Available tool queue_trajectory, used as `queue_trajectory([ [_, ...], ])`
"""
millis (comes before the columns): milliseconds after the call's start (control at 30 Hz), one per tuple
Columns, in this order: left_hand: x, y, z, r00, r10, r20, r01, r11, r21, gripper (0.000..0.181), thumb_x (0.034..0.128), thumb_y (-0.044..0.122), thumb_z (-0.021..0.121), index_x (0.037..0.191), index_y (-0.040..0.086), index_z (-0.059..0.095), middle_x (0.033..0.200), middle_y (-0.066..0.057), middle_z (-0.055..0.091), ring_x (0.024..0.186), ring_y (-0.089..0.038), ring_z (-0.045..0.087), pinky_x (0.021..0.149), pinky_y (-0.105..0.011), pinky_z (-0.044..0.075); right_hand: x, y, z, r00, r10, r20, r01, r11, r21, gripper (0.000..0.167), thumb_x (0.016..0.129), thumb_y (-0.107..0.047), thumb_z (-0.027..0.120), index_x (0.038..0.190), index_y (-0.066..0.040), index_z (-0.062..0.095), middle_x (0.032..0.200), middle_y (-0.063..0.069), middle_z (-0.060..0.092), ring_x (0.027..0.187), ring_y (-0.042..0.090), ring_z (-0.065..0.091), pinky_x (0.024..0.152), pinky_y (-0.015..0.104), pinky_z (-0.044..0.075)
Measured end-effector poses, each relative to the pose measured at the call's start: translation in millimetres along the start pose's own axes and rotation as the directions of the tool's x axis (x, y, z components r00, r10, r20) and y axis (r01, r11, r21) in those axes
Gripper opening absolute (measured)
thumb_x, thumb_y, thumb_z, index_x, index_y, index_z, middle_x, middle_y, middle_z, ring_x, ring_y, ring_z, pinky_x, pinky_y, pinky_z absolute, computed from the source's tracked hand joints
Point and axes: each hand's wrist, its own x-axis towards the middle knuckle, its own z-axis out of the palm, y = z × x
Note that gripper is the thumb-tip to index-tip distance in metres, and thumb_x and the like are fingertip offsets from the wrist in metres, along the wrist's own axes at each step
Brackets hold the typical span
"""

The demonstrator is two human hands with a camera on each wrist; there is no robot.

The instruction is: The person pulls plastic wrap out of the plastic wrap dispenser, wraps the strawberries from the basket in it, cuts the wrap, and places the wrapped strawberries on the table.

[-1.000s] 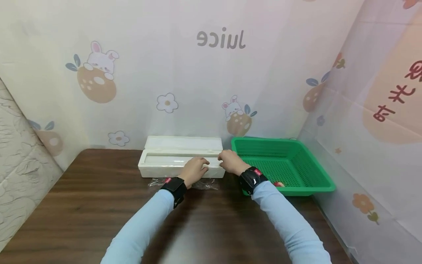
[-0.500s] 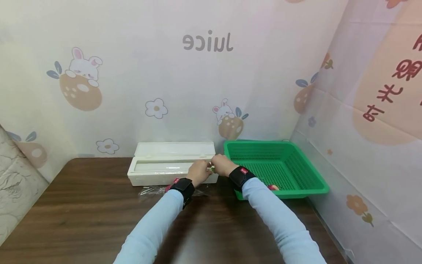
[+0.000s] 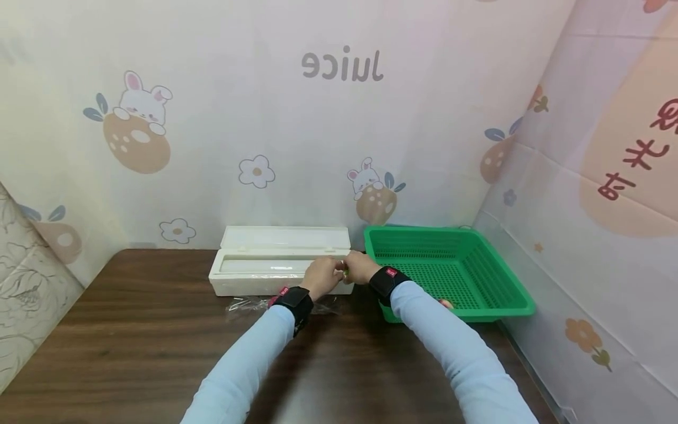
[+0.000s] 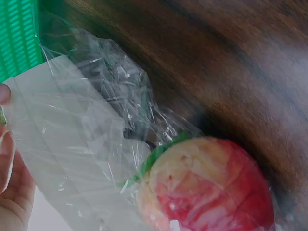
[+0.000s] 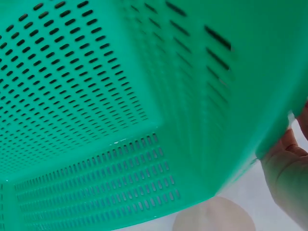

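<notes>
A long white cling film box (image 3: 265, 285) stands lid up by the back wall. Both hands meet at its right end. My left hand (image 3: 320, 278) and right hand (image 3: 361, 268) have curled fingers around a small yellow-green piece (image 3: 346, 273); fingers mostly hide it. In the left wrist view, clear plastic film (image 4: 115, 67) hangs over the box front. A red and yellow peach (image 4: 211, 187) with a green leaf lies against the box, with film around it; whether over or under is unclear. The right wrist view shows only part of the right hand (image 5: 288, 168).
A green perforated basket (image 3: 450, 265) stands right of the box, close to the right wrist. A reddish fruit (image 3: 445, 303) in it is partly hidden by the right sleeve. The brown wooden table (image 3: 132, 341) extends left and forward; printed curtains hang behind and right.
The hands, apart over the box a second ago, have come together at its right end. The yellow-green piece has come into sight between the fingers. The head view has shifted slightly.
</notes>
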Motion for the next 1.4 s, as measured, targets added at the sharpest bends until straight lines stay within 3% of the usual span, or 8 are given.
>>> queue_trajectory([
  [300, -0.5, 3.7, 3.3, 0.999, -0.011, -0.053, 0.011, 1.0, -0.007, 0.015, 0.086, 0.016, 0.063, 0.097, 0.01, 0.071, 0.09, -0.006, 0.065, 0.069, -0.015, 0.054, 0.056, -0.024, 0.039, -2.0, 3.0, 0.8, 1.0, -0.012, 0.003, 0.012, 0.997, 0.075, 0.01, 0.075, -0.009, 0.073, 0.074, -0.005, 0.064, 0.07, 0.002, 0.054, 0.065, 0.016, 0.043, 0.059, 0.027, 0.036],
  [733, -1.6, -1.4, 8.8, 0.998, -0.019, -0.052, 0.014, 0.995, -0.094, 0.011, 0.0855, 0.012, 0.063, 0.094, 0.012, 0.071, 0.093, -0.001, 0.07, 0.082, -0.016, 0.063, 0.065, -0.028, 0.049, -1.9, 3.0, 2.5, 1.0, -0.002, 0.028, -0.002, 0.993, 0.115, 0.013, 0.078, -0.01, 0.071, 0.068, -0.005, 0.062, 0.06, -0.003, 0.044, 0.056, 0.014, 0.04, 0.053, 0.023, 0.033],
  [1067, 2.0, -8.0, 9.9, 0.999, -0.013, -0.047, 0.005, 0.987, -0.162, 0.013, 0.0826, 0.007, 0.063, 0.095, 0.009, 0.066, 0.092, -0.003, 0.068, 0.079, -0.016, 0.062, 0.064, -0.027, 0.047, 1.2, 4.9, -1.1, 1.0, -0.019, 0.017, 0.018, 0.997, 0.081, 0.009, 0.075, -0.009, 0.072, 0.073, -0.005, 0.065, 0.061, -0.002, 0.048, 0.058, 0.014, 0.04, 0.055, 0.024, 0.033],
  [1300, 3.9, -10.3, 9.1, 1.0, -0.018, -0.022, 0.013, 0.984, -0.18, 0.018, 0.0798, 0.005, 0.064, 0.098, 0.009, 0.065, 0.096, -0.004, 0.067, 0.084, -0.018, 0.062, 0.068, -0.029, 0.048, 1.8, 3.6, -3.0, 1.0, -0.022, 0.011, 0.021, 0.996, 0.092, 0.011, 0.073, -0.009, 0.074, 0.081, -0.005, 0.067, 0.074, 0.003, 0.062, 0.065, 0.014, 0.047, 0.061, 0.027, 0.04],
  [1400, 4.5, -9.0, 7.7, 1.0, -0.014, -0.016, 0.011, 0.982, -0.186, 0.018, 0.0808, 0.005, 0.061, 0.097, 0.01, 0.065, 0.098, -0.004, 0.067, 0.086, -0.017, 0.062, 0.068, -0.028, 0.048, 1.6, 3.6, -2.2, 1.0, -0.023, 0.009, 0.023, 0.996, 0.088, 0.01, 0.074, -0.008, 0.072, 0.08, -0.004, 0.065, 0.072, 0.002, 0.058, 0.065, 0.016, 0.046, 0.061, 0.027, 0.039],
])
